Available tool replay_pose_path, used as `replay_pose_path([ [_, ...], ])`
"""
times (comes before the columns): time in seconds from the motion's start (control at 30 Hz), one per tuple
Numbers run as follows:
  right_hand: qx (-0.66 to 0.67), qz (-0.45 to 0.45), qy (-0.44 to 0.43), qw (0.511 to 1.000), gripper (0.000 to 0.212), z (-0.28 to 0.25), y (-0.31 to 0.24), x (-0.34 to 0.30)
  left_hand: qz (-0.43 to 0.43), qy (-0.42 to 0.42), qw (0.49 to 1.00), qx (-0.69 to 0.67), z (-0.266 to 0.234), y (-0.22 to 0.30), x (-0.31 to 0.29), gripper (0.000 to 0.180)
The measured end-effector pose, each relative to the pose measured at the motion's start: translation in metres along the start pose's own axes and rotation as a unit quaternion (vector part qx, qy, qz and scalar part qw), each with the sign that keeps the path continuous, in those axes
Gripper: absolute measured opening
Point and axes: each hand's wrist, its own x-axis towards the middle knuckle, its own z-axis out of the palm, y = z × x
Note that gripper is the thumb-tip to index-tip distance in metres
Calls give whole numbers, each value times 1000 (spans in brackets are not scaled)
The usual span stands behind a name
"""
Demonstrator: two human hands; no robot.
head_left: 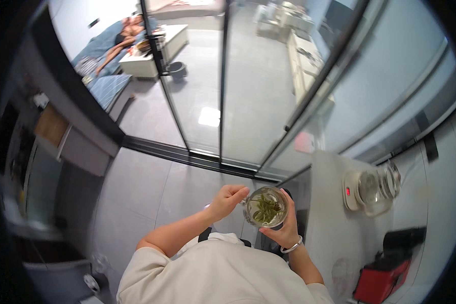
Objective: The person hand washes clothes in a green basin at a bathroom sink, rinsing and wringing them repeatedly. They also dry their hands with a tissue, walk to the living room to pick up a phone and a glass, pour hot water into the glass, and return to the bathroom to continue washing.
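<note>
**Two-hand hold on the glass mug: go level, go slow**

Glass mug (249, 215) is sitting between both hands, in front of the torso, just left of the tabletop (323, 205). Green leaves (267, 210) are showing through the open top, in what is looking like clear liquid; fill height I can't tell.

Left hand (229, 201) is closing on the handle side; exact finger wrap is hidden. Right hand (285, 223) is gripping the opposite wall, thumb toward the body, fingers around the far side.

Doing this well, my read:
- Right palm should be taking the weight, left hand steering by the handle.
- Rim should be staying level; any tilt is risking a spill over the fingers.
- Squeeze should be firm but not hard: glass, possibly wet or hot, can't tell which.
- Right elbow should be clearing the tabletop edge; glass kettle (372, 187) is standing farther in, red box (382, 279) nearer the body.
- If walking: door track (180, 157) is crossing the floor ahead, so feet should be lifting over it.
</note>
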Motion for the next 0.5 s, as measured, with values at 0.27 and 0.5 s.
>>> replay_pose_path([
  [0.27, 71, -53, -205, 975, 98, 168, -26, 99, 60, 169, 983, -29, -164, 43, -98, 31],
  [0.5, 118, -66, -277, 951, 100, 351, -48, 191, 74, 267, 961, 23, -343, 88, -156, 29],
])
